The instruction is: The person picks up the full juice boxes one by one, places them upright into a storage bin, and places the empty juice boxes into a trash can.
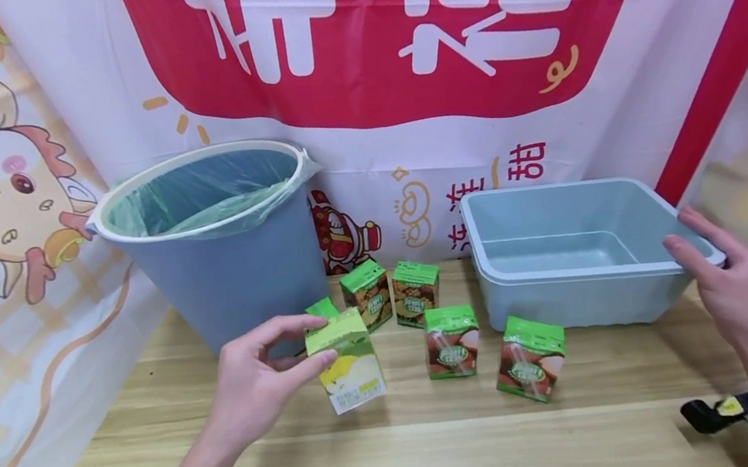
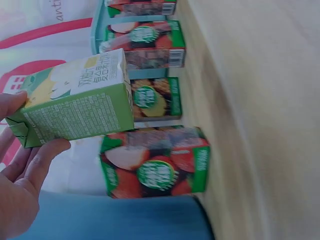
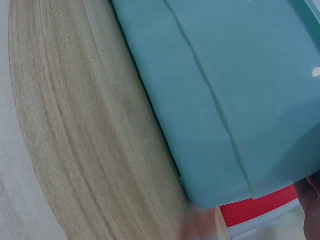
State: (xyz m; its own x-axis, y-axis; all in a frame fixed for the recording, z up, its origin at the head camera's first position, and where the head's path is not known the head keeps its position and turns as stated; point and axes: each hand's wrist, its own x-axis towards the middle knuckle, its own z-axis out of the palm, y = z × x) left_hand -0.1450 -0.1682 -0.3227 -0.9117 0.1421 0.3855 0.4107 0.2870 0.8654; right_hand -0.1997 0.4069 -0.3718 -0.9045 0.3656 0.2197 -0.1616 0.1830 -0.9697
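Note:
My left hand (image 1: 252, 381) pinches a green and yellow juice box (image 1: 351, 373) by its upper end, thumb on one side and fingers on the other. In the left wrist view this juice box (image 2: 75, 97) is held off the wooden table, beside several standing boxes. My right hand (image 1: 729, 275) grips the right rim of a light blue plastic basin (image 1: 585, 297), which stands on the table. Two red-fronted juice boxes, one in the middle (image 1: 453, 344) and one at the right (image 1: 531, 360), stand in front of the basin. Behind them are two brown-fronted boxes (image 1: 416, 294).
A tall blue bin (image 1: 232, 274) with a clear liner stands at the left back. Another juice box (image 2: 157, 170) stands close beside it, partly hidden by my left hand in the head view. A printed red and white cloth (image 1: 377, 147) hangs behind everything.

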